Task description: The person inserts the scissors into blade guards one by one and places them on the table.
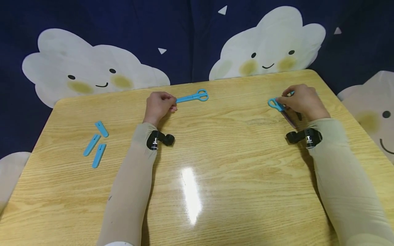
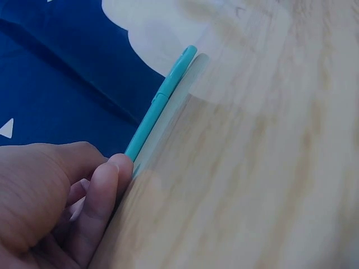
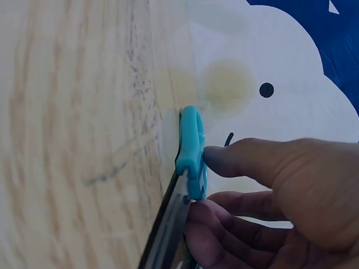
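Thumb and fingers of my left hand (image 1: 159, 105) pinch the covered blade end of a pair of blue scissors (image 1: 193, 97). Their handle loops point right, and in the left wrist view the scissors (image 2: 162, 96) appear edge-on, low along the tabletop. Over at the right, my right hand (image 1: 302, 99) grips the blue handles of a second pair of scissors (image 1: 278, 105). Bare metal blades on this pair point toward the front of the table. The right wrist view has the thumb against the blue handle (image 3: 192, 137), with the other fingers curled below it beside the blades (image 3: 171, 224).
Three blue blade covers (image 1: 98, 155) lie close together on the left of the wooden table (image 1: 227, 164). A dark blue curtain (image 1: 191, 41) with cloud faces hangs right behind the table's far edge. Both wrists carry small black cameras.
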Tool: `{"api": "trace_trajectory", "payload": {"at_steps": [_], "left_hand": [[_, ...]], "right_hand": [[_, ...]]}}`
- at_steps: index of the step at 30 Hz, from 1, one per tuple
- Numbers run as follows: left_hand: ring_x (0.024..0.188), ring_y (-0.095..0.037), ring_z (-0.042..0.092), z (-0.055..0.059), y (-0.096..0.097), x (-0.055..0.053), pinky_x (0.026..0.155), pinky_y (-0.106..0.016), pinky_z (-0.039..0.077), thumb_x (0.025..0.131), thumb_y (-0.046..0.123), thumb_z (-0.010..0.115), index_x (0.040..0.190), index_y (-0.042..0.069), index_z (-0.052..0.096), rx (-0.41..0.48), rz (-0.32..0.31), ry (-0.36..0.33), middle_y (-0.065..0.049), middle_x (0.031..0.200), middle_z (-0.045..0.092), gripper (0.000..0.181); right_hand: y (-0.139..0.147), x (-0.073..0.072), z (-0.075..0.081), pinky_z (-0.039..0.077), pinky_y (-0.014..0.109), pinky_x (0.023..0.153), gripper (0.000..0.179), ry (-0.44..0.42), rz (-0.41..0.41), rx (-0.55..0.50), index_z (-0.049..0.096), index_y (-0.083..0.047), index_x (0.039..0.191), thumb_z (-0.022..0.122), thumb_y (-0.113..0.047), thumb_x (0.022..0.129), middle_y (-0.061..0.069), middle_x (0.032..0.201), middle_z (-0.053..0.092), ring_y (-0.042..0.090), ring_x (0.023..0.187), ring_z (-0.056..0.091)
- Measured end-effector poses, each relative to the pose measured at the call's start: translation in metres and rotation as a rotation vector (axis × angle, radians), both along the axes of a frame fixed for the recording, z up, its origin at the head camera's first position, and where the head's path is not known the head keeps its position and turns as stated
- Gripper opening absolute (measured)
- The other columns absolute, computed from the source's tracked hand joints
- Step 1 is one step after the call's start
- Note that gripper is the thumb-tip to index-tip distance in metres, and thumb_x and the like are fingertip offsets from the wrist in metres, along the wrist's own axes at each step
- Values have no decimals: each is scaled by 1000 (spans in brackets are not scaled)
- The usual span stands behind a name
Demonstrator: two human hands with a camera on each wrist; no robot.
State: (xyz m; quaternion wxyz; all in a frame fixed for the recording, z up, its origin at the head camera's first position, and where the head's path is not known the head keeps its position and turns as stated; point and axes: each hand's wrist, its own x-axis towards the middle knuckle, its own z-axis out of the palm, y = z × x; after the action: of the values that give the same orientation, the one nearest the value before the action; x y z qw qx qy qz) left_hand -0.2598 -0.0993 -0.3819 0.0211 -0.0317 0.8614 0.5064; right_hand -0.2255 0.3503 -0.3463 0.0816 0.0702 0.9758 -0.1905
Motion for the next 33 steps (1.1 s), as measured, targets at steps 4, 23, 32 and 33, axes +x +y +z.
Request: {"api": "trace_trajectory", "payload": {"at_steps": [4, 23, 32, 33], "left_hand": [[54, -2, 66, -2, -1, -1, 59, -20, 58, 92, 20, 63, 101, 4, 72, 17, 1, -10, -3, 75, 71, 20], [54, -3, 67, -1, -3, 3, 59, -22, 59, 92, 18, 63, 102, 3, 72, 30, 3, 4, -5, 75, 72, 21], [53, -3, 67, -2, -3, 1, 58, -21, 58, 91, 19, 63, 101, 4, 72, 26, 2, -1, -3, 73, 71, 20], [53, -3, 66, -2, -2, 1, 58, -21, 58, 91, 19, 63, 101, 3, 72, 30, 1, -1, -2, 72, 71, 20]], "right_hand": [[2, -1, 0, 48, 38, 58, 61, -4, 15, 4, 59, 0, 126, 53, -52, 94, 17, 84, 75, 27, 70, 67], [-4, -2, -2, 47, 31, 55, 38, -4, 8, -8, 65, -2, 112, 61, -35, 93, 11, 79, 75, 21, 68, 68], [-3, -2, -1, 44, 33, 56, 46, -31, 24, -17, 63, -3, 115, 52, -43, 96, 7, 74, 74, 24, 69, 64], [-4, -2, -1, 43, 33, 55, 45, -29, 31, -18, 63, -3, 115, 50, -43, 96, 7, 74, 73, 25, 68, 62]]}}
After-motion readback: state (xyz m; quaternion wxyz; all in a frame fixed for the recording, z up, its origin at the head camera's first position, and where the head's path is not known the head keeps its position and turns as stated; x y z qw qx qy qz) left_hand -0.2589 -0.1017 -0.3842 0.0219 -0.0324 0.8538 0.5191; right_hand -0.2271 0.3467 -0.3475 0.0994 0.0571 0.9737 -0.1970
